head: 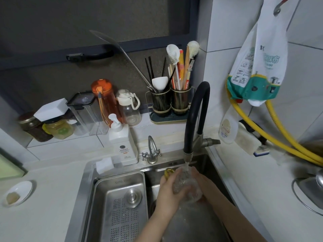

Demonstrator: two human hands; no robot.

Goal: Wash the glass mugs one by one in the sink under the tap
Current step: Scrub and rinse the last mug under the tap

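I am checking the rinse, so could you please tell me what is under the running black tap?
A clear glass mug sits under the stream, gripped by the left hand and right hand. Their fingers cover much of it; its inside cannot be seen.

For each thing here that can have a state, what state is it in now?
black tap: running, water falls on the mug
glass mug: held under the stream, wet
left hand: grips the mug
right hand: behind the mug, grip unclear
small tap: no water seen
orange bottle: lid closed
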